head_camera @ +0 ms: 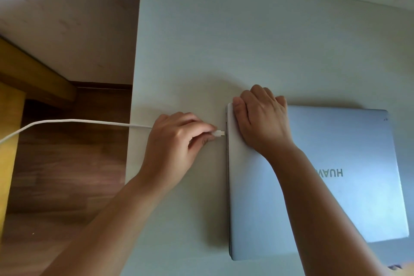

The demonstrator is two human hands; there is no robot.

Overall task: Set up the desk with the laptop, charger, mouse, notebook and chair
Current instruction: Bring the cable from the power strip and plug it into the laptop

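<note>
Head view: closed laptop lying flat on the pale desk, lid up, its left edge facing the open desk surface; the right hand lies on the far left corner of the lid, thumb along the edge and fingers bent over the back rim, evidently to brace the machine against a sideways push; the left hand pinches the white plug of the charger cable between thumb and fingertips, remaining fingers loosely curled; the plug tip sits just beside the laptop's left edge, not yet seated; whether it meets a port cannot be told; the cable trails left off the desk over the wooden floor; mouse, notebook and chair out of view.
</note>
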